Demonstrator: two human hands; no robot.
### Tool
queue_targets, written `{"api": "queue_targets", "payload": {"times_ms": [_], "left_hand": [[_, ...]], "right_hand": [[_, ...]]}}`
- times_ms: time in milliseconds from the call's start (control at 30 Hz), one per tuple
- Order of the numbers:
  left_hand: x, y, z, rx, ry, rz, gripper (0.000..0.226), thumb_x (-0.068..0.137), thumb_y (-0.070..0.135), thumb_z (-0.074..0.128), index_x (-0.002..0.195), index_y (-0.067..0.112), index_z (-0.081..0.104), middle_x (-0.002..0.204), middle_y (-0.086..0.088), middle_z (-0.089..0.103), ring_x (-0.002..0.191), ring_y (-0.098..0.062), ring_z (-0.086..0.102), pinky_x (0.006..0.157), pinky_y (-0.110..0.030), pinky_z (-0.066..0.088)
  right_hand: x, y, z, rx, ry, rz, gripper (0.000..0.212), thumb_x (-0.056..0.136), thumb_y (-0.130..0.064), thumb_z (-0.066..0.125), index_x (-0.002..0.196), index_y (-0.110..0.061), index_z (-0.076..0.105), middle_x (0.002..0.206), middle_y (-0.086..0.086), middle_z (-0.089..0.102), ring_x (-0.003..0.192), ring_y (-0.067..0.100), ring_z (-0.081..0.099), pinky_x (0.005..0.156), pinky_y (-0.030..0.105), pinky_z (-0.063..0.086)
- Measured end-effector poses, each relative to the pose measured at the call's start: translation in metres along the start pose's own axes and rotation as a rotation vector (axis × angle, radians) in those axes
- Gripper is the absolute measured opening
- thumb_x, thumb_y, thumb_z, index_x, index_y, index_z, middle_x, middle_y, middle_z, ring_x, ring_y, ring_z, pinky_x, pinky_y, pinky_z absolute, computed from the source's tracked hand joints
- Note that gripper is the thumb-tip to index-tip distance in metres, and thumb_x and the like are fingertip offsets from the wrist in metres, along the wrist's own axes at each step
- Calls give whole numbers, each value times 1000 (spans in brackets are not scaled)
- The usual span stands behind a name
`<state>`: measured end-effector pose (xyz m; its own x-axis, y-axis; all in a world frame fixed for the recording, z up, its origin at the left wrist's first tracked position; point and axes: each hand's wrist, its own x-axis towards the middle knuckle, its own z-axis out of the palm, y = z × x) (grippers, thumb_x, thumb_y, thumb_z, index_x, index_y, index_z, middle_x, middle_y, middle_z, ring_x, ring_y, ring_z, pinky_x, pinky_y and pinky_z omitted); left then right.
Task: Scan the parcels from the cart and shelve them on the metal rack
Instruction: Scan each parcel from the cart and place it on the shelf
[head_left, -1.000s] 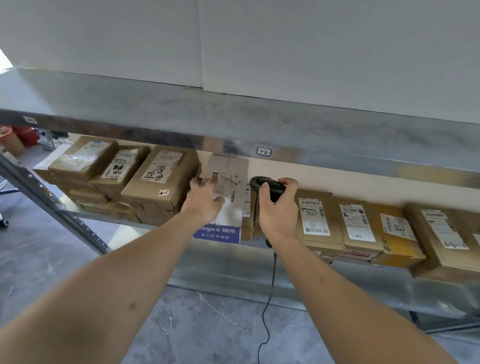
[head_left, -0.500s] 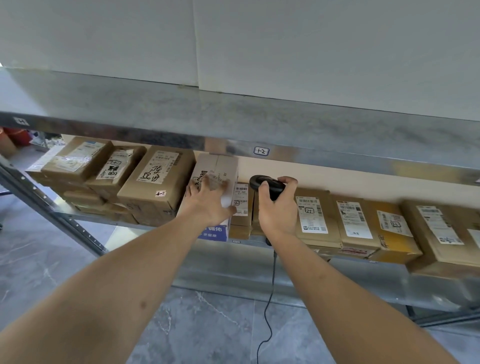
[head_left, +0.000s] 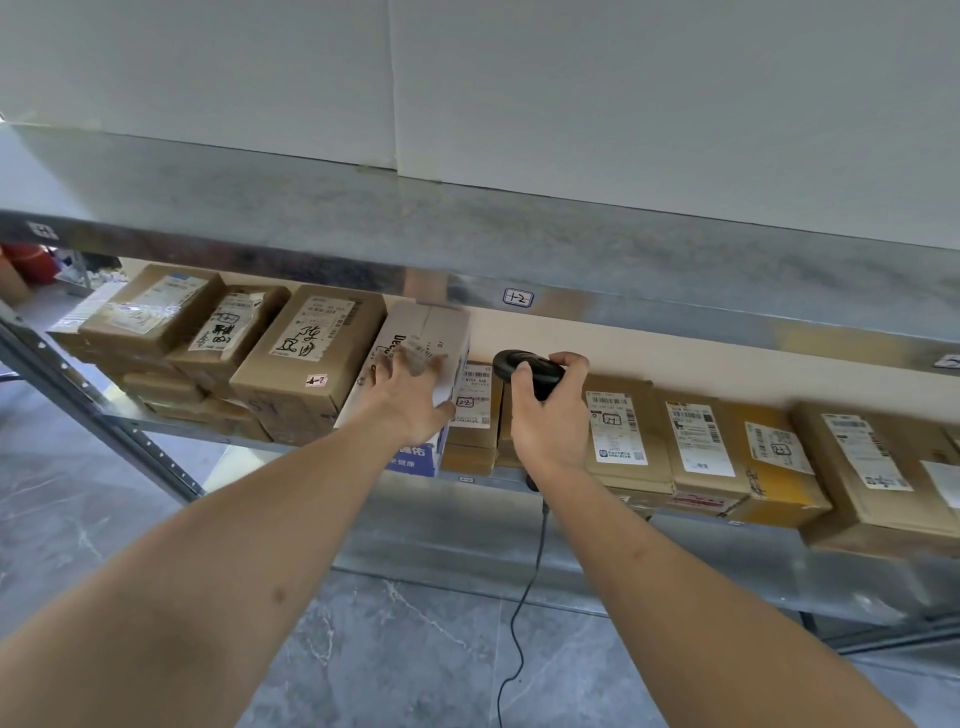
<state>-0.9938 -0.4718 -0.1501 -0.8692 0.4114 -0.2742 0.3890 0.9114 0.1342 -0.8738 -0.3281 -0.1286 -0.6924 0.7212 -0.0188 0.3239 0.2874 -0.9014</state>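
Left hand (head_left: 410, 400) is pressing flat-fingered on the white parcel (head_left: 415, 358), sitting between brown boxes on the metal rack (head_left: 467, 249); right hand (head_left: 550, 415) is gripping the barcode scanner (head_left: 524, 366) — its dangling cable (head_left: 519, 623) risks snagging, and the tilted parcel could be jamming against neighbours.

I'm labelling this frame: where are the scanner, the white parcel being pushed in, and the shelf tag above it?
scanner (head_left: 527, 370), head view, on its black head.
white parcel (head_left: 415, 332), head view, on its upper face.
shelf tag (head_left: 518, 298), head view, on the tag's middle.
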Motion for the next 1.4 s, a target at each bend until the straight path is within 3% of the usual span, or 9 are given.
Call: {"api": "queue_targets", "payload": {"times_ms": [167, 433, 567, 733, 900, 1067, 1200, 1300, 1400], "left_hand": [[-5, 1, -4, -4, 21, 6, 80, 102, 67, 43, 167, 34, 9, 173, -22, 2, 158, -50, 5, 129, -58, 11], [-45, 11, -22, -22, 102, 202, 62, 100, 49, 59, 149, 15, 42, 158, -24, 36, 145, -45, 38, 118, -59, 36], [-73, 14, -30, 14, 156, 351, 54, 99, 49, 56, 141, 16, 52, 140, -12, 56, 130, -36, 53, 110, -51, 43], [-123, 25, -33, 33, 179, 542, 57, 99, 50, 51, 145, 16, 53, 142, -12, 56, 132, -37, 53, 107, -49, 46], [-180, 54, -35, 60, 160, 751, 56, 98, 51, 50, 142, 17, 55, 143, -10, 58, 128, -35, 56, 103, -49, 50], [-239, 107, -30, 91, 112, 882, 68, 92, 58, 44, 149, 21, 50, 147, -12, 54, 134, -37, 52, 106, -51, 48], [-293, 161, -20, 106, 137, 1014, 57, 100, 57, 43, 143, 21, 55, 140, -9, 58, 128, -36, 56, 102, -49, 50], [-338, 208, -9, 147, 168, 1120, 61, 103, 57, 39, 155, 25, 46, 150, -6, 52, 135, -35, 51, 108, -51, 46], [-384, 256, 0, 157, 197, 1198, 59, 106, 55, 38, 155, 23, 47, 152, -7, 51, 137, -35, 49, 110, -51, 43]], "right_hand": [[-6, 0, -7, 14, 20, -5, 36, 101, -51, 54, 128, -37, 35, 101, -2, 69, 90, 23, 70, 87, 50, 59], [-53, -17, -23, 18, 125, -6, 34, 100, -53, 53, 125, -39, 34, 102, -3, 67, 92, 24, 69, 88, 53, 58], [-97, -27, -37, 68, 225, -3, 34, 104, -46, 55, 130, -32, 38, 110, 0, 66, 93, 20, 66, 85, 41, 56], [-161, -31, -65, 56, 387, -7, 35, 103, -49, 54, 129, -33, 39, 108, -3, 67, 98, 23, 67, 88, 43, 55], [-224, -30, -105, 68, 544, 6, 32, 103, -48, 55, 126, -32, 41, 98, -8, 66, 91, 22, 68, 86, 45, 57], [-280, -18, -163, 48, 695, 20, 33, 104, -46, 55, 129, -28, 43, 105, -3, 65, 93, 23, 64, 81, 35, 47], [-321, -1, -222, 30, 816, 47, 32, 104, -46, 55, 128, -28, 44, 98, -10, 61, 88, 18, 62, 78, 34, 44], [-348, 17, -269, 29, 885, 68, 31, 101, -51, 55, 124, -34, 41, 97, -10, 63, 89, 21, 66, 80, 41, 54], [-377, 40, -319, 20, 937, 98, 31, 99, -53, 53, 121, -36, 40, 95, -7, 64, 85, 26, 68, 75, 45, 58]]}}
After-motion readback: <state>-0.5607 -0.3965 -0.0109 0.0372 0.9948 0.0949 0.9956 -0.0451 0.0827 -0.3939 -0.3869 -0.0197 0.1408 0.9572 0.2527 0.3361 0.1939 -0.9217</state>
